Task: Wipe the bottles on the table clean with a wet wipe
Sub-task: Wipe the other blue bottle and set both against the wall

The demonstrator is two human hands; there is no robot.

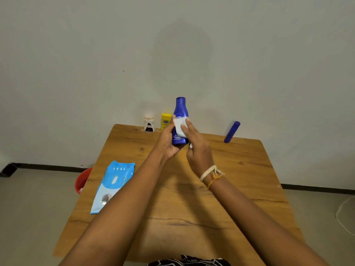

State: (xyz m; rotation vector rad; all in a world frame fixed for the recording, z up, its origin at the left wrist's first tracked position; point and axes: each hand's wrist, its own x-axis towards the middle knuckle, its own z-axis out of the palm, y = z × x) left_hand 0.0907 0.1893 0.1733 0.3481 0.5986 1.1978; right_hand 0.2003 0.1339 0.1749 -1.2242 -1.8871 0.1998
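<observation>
A tall dark-blue plastic lotion bottle [180,120] is held upright above the far half of the light-brown wooden table [240,179], its long axis vertical with the cap at the top. It is gripped around its lower body by the left hand [169,143], whose fingers are curled round it from the left and behind. A small folded white wet wipe [179,127] is pressed against the bottle's front label by the right hand [197,150], its fingertips [187,124] laid flat on the cloth; a bit of the wipe also shows near the palm. The two hands are thus brought together on the one bottle, the left as holder, the right as wiper.

The wipe sits at mid-height, so the neck and cap above it and the base below are judged still to be covered; strokes along the vertical axis, with the bottle turned in the left hand, would probably be needed.

Three further containers are seen at the far edge: a small white bottle with a dark label [149,125], a short yellow bottle [166,121] just beside it, and a slim blue tube [232,132] leaning well to the right. A light-blue wipe packet [113,186] lies at the table's left side, nearer the left hand.
</observation>
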